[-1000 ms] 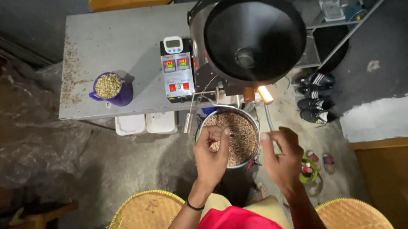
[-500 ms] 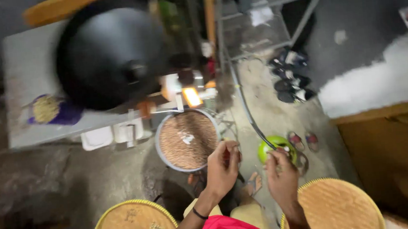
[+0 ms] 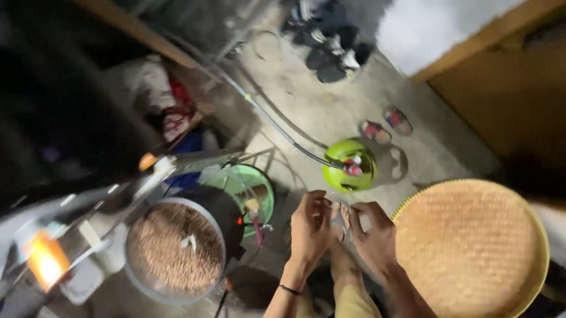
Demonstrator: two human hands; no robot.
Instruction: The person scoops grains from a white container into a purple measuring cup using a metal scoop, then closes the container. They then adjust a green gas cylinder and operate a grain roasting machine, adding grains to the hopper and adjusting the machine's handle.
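Observation:
My left hand (image 3: 312, 229) and my right hand (image 3: 374, 240) meet in front of me, above my knee. Their fingertips pinch a small clear thing (image 3: 338, 214) between them; it is too blurred to name. A dark band sits on my left wrist. To the left of my hands stands a round metal tray of brown beans (image 3: 174, 249) with a white scrap lying on the beans. An empty round woven basket (image 3: 472, 250) with a yellow rim lies just right of my right hand.
A green gas cylinder (image 3: 349, 166) with a hose stands on the concrete floor beyond my hands. A green bowl (image 3: 248, 190) sits behind the tray and a flame (image 3: 45, 262) glows at far left. Sandals (image 3: 385, 123) and dark shoes (image 3: 328, 48) lie farther off.
The view has swung right and down, so the funnel machine and table have left it. My hands have drawn away from the bean tray and come together.

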